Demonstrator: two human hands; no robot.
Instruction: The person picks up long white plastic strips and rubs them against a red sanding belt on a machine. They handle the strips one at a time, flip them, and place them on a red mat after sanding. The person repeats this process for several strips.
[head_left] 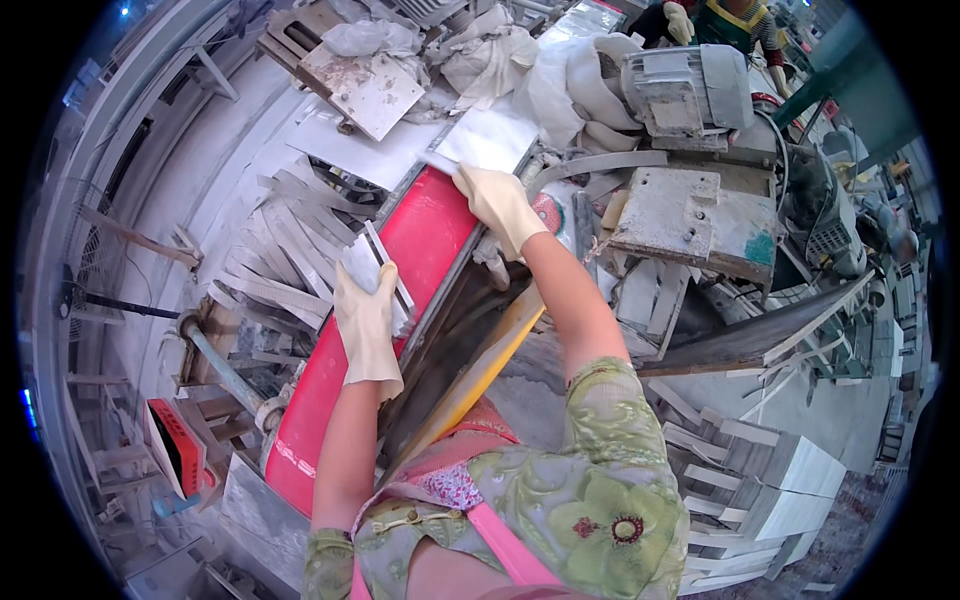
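My left hand (pixel 362 325), in a cream rubber glove, grips a few narrow pale tile strips (pixel 378 262) over a long red conveyor belt (pixel 425 230); its thumb lies along their near side. My right hand (pixel 500 208), gloved the same way, is farther up by the far end of the belt. Its fingers are together at the near edge of a flat white tile (pixel 490 137), and their tips are partly hidden there. Left of the belt, many loose pale strips (pixel 285 245) lie in a fanned heap.
A dusty motor (pixel 688 90) and a metal plate (pixel 690 220) stand right of the belt. A yellow-edged board (pixel 490 355) runs between the belt and me. Stacked tiles (pixel 765 485) sit at lower right, a red box (pixel 178 448) at lower left. Another person (pixel 735 25) is at the far right.
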